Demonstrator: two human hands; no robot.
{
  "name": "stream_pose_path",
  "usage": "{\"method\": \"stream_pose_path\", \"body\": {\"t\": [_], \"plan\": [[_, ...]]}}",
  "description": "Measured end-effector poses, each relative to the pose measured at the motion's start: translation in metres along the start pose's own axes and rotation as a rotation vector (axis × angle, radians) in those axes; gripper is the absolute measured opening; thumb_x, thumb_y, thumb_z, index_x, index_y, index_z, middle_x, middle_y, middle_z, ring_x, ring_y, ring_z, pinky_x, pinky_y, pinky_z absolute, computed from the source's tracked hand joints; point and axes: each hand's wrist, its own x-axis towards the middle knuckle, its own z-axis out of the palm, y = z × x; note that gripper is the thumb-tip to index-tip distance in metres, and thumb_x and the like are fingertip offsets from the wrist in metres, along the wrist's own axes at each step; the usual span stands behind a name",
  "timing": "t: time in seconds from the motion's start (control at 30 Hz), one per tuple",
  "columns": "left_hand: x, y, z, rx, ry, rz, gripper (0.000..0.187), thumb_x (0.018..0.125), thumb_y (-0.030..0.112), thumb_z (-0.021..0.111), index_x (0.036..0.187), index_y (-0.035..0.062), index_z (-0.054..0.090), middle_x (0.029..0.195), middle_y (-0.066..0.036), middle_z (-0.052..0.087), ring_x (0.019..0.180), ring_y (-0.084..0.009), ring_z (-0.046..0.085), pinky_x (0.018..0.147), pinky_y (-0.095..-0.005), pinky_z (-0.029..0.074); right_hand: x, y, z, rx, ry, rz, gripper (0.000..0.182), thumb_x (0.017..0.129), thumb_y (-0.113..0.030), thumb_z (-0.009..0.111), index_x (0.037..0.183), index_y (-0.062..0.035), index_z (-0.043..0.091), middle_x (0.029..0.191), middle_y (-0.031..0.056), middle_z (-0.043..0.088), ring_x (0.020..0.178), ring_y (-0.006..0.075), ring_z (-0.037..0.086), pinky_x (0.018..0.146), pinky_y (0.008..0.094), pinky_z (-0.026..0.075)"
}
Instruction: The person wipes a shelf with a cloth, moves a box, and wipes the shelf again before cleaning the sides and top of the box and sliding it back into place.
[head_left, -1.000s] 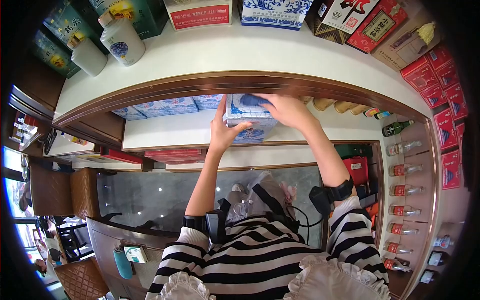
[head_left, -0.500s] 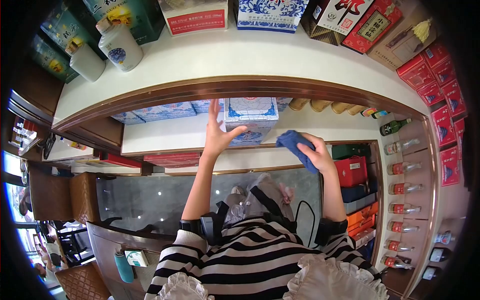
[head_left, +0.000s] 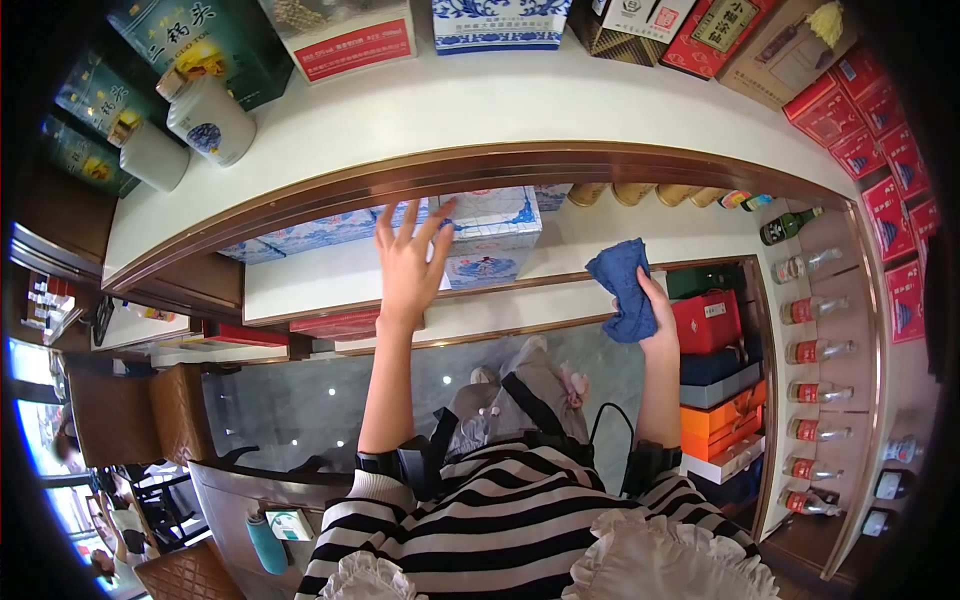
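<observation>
My left hand [head_left: 410, 262] is open, fingers spread, at the left side of a blue and white patterned box [head_left: 490, 245] on the middle shelf [head_left: 580, 240]. Its fingertips overlap the box's left edge; whether they touch it I cannot tell. My right hand [head_left: 657, 308] holds a crumpled blue cloth [head_left: 625, 290] in front of that shelf's edge, to the right of the box. More blue patterned boxes [head_left: 320, 232] line the shelf further left, behind my left hand.
The upper shelf [head_left: 420, 120] holds two white bottles [head_left: 212, 120] and boxed goods. Glass bottles [head_left: 820, 350] stand along the right side. Red and orange boxes [head_left: 718, 415] are stacked low on the right. Brown chairs [head_left: 115, 415] are at the left.
My left hand has moved left and spread its fingers. The patterned box sits slightly further left in view. My right hand has turned, and the cloth now hangs more upright and further right.
</observation>
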Motion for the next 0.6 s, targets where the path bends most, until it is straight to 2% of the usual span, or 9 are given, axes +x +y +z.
{"method": "stream_pose_path", "body": {"t": [0.1, 0.17, 0.4, 0.53, 0.6], "plan": [[-0.004, -0.005, -0.004, -0.032, -0.014, -0.038, 0.026, 0.083, 0.025, 0.047, 0.107, 0.0188, 0.055, 0.115, -0.017, 0.045, 0.113, -0.035, 0.03, 0.093, -0.045, 0.023, 0.0, 0.003, -0.001, -0.012, 0.015, 0.002, 0.029, 0.079, -0.03, 0.055, 0.089, -0.0036, 0.05, 0.068, 0.0053, 0.054, 0.052, 0.013, 0.053, 0.046, 0.0226, 0.042], [-0.006, -0.005, -0.004, -0.031, -0.025, -0.049, 0.026, 0.083, 0.025, 0.046, 0.107, 0.0189, 0.055, 0.117, -0.017, 0.044, 0.113, -0.0346, 0.03, 0.093, -0.0452, 0.023, 0.001, 0.005, -0.002, -0.004, -0.05, 0.026, 0.028, 0.08, -0.029, 0.053, 0.094, -0.0051, 0.048, 0.075, 0.0068, 0.054, 0.055, 0.0154, 0.054, 0.045, 0.0251, 0.044], [-0.01, -0.001, -0.003, -0.037, -0.013, -0.089, 0.027, 0.082, 0.025, 0.048, 0.108, 0.0192, 0.054, 0.12, -0.012, 0.043, 0.113, -0.0332, 0.031, 0.094, -0.0449, 0.024, 0.004, 0.011, 0.003, 0.123, -0.105, 0.096, 0.027, 0.081, -0.029, 0.051, 0.095, -0.0057, 0.048, 0.076, 0.0075, 0.054, 0.056, 0.0178, 0.053, 0.045, 0.026, 0.043], [-0.01, 0.0, -0.002, -0.071, 0.008, -0.11, 0.027, 0.08, 0.024, 0.051, 0.106, 0.0177, 0.054, 0.12, -0.01, 0.043, 0.111, -0.0325, 0.033, 0.092, -0.0434, 0.027, 0.007, 0.011, 0.002, 0.149, -0.12, 0.116, 0.027, 0.081, -0.03, 0.051, 0.093, -0.0057, 0.049, 0.074, 0.0069, 0.055, 0.055, 0.0178, 0.053, 0.046, 0.0263, 0.042], [-0.01, 0.0, -0.002, -0.084, 0.02, -0.119, 0.027, 0.08, 0.023, 0.052, 0.106, 0.0169, 0.054, 0.119, -0.011, 0.043, 0.11, -0.0323, 0.034, 0.091, -0.0428, 0.028, 0.015, 0.013, -0.008, 0.082, -0.073, 0.1, 0.026, 0.077, -0.028, 0.056, 0.089, -0.0054, 0.053, 0.073, 0.006, 0.056, 0.057, 0.0143, 0.055, 0.049, 0.0247, 0.044]]}}
